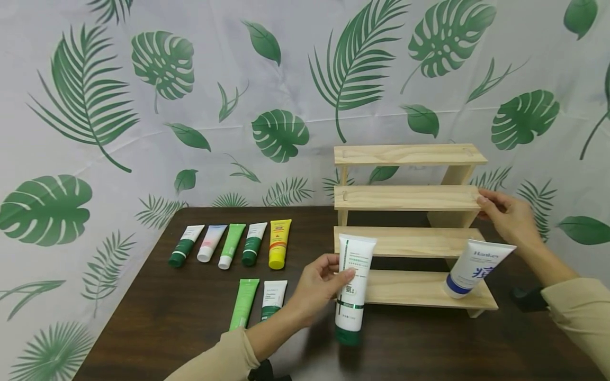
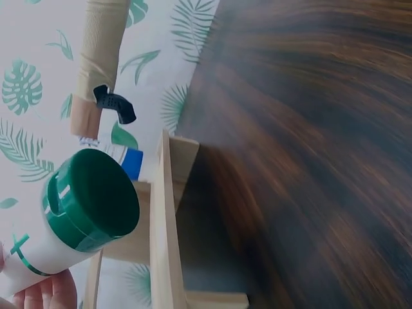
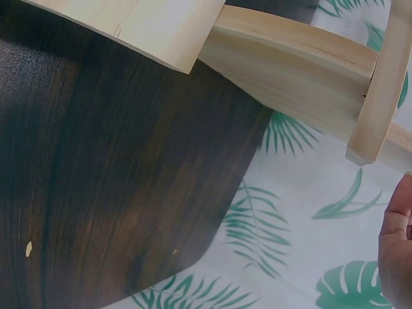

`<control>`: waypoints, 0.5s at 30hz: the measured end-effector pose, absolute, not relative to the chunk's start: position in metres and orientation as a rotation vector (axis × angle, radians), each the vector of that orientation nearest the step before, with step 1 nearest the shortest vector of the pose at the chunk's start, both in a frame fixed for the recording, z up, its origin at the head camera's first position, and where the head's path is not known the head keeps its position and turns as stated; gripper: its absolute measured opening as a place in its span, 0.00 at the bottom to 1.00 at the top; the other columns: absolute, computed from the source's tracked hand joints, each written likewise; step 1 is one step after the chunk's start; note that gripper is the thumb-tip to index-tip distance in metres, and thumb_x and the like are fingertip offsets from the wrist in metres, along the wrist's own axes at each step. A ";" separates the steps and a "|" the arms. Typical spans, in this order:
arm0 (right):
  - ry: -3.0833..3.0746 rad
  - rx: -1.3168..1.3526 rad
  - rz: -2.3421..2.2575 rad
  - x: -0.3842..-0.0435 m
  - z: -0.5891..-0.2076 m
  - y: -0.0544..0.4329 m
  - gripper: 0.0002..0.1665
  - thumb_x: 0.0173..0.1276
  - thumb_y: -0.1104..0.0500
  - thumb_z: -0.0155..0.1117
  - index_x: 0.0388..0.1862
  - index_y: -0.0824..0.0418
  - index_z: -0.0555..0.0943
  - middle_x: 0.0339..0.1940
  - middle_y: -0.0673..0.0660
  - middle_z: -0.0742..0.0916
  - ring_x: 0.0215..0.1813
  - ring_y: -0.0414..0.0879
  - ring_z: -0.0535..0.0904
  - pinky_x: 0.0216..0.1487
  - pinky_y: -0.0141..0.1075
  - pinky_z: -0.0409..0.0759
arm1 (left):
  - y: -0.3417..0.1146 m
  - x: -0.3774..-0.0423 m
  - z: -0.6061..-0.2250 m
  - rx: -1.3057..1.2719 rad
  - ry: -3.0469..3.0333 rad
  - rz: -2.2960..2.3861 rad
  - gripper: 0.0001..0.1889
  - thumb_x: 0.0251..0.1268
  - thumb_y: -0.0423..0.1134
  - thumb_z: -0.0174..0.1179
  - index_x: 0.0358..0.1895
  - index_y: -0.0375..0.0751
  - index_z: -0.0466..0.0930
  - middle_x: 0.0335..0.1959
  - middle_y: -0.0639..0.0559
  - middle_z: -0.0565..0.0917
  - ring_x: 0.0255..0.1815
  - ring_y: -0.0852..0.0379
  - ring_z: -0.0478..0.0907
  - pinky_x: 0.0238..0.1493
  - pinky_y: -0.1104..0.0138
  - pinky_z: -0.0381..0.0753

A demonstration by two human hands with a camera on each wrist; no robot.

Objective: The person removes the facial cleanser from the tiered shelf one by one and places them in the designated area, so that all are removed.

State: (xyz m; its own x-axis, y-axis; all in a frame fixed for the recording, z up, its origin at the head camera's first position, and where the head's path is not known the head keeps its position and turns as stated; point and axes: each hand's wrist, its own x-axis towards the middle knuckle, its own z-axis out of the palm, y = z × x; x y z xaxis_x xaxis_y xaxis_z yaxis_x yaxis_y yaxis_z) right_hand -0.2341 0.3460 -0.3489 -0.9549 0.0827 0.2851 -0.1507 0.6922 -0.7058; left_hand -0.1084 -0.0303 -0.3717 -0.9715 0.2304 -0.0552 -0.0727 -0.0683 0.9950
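Observation:
My left hand (image 1: 315,288) grips a white squeeze tube (image 1: 358,258) with a green cap, held upright, cap down, before the left part of a tiered wooden rack (image 1: 414,293). In the left wrist view the green cap (image 2: 96,199) faces the camera. With thumb and fingers my right hand (image 1: 512,217) holds the right end of the rack's second tier from the top. Only part of that hand (image 3: 396,248) shows in the right wrist view. A white tube with a blue cap (image 1: 476,269) stands tilted on the right of the lowest tier.
On the dark wooden table (image 1: 157,301), left of the rack, several tubes lie in a row, among them a yellow tube (image 1: 279,243) and a slim green tube (image 1: 232,246). Nearer lie another green tube (image 1: 244,304) and a white-and-green tube (image 1: 274,299). A leaf-print cloth (image 1: 214,169) hangs behind.

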 end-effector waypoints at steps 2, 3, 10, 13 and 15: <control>-2.610 0.055 1.132 -0.234 -0.349 0.346 0.32 0.75 0.50 0.44 0.65 0.74 0.64 0.54 0.77 0.75 0.28 0.14 0.68 0.30 0.13 0.73 | -0.037 -0.108 -0.373 0.152 2.015 2.119 0.20 0.63 0.42 0.62 0.53 0.34 0.73 0.40 0.47 0.81 0.33 0.60 0.75 0.32 0.69 0.78; -2.610 0.057 1.134 -0.234 -0.349 0.346 0.32 0.76 0.50 0.44 0.65 0.74 0.64 0.54 0.77 0.75 0.28 0.14 0.68 0.30 0.13 0.73 | -0.040 -0.108 -0.374 0.143 2.028 2.105 0.21 0.63 0.43 0.62 0.53 0.34 0.73 0.40 0.47 0.81 0.34 0.60 0.76 0.33 0.69 0.78; -2.621 0.040 1.121 -0.234 -0.350 0.346 0.33 0.75 0.48 0.44 0.66 0.73 0.64 0.55 0.78 0.75 0.27 0.14 0.68 0.29 0.12 0.71 | -0.062 -0.110 -0.382 0.061 2.122 2.031 0.23 0.63 0.47 0.61 0.54 0.35 0.73 0.42 0.46 0.81 0.35 0.59 0.77 0.36 0.66 0.80; -2.614 0.049 1.134 -0.234 -0.349 0.347 0.33 0.75 0.49 0.44 0.66 0.73 0.64 0.55 0.78 0.75 0.27 0.13 0.68 0.29 0.12 0.71 | -0.072 -0.111 -0.385 0.009 2.170 1.987 0.25 0.62 0.50 0.61 0.54 0.36 0.74 0.42 0.46 0.81 0.34 0.58 0.76 0.35 0.67 0.79; -2.612 0.049 1.120 -0.234 -0.349 0.347 0.32 0.75 0.49 0.44 0.66 0.73 0.64 0.54 0.78 0.75 0.27 0.13 0.68 0.29 0.12 0.71 | -0.078 -0.111 -0.387 -0.017 2.195 1.963 0.26 0.62 0.52 0.61 0.55 0.35 0.74 0.41 0.47 0.81 0.34 0.58 0.75 0.34 0.67 0.79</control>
